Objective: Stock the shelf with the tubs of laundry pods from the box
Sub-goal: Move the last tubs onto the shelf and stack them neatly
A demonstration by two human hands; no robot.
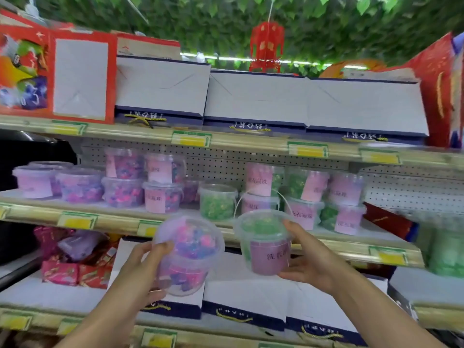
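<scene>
My left hand [148,267] grips a clear tub of pink and purple pods [190,254], tilted with its lid toward me. My right hand [303,257] holds an upright tub of green pods [263,242] with a purple label, its thin white handle raised. Both tubs hang in front of the middle shelf [120,219]. On that shelf stand several purple tubs [123,189] at the left, some stacked two high, and green tubs [218,200] with pink-labelled ones [303,209] at the right. The box is not in view.
The top shelf [226,143] carries flat white and navy gift boxes [256,99] and red cartons [80,76]. Below, more white gift boxes [246,297] and red packets [75,272] fill the lower shelf. A red lantern [267,46] hangs overhead.
</scene>
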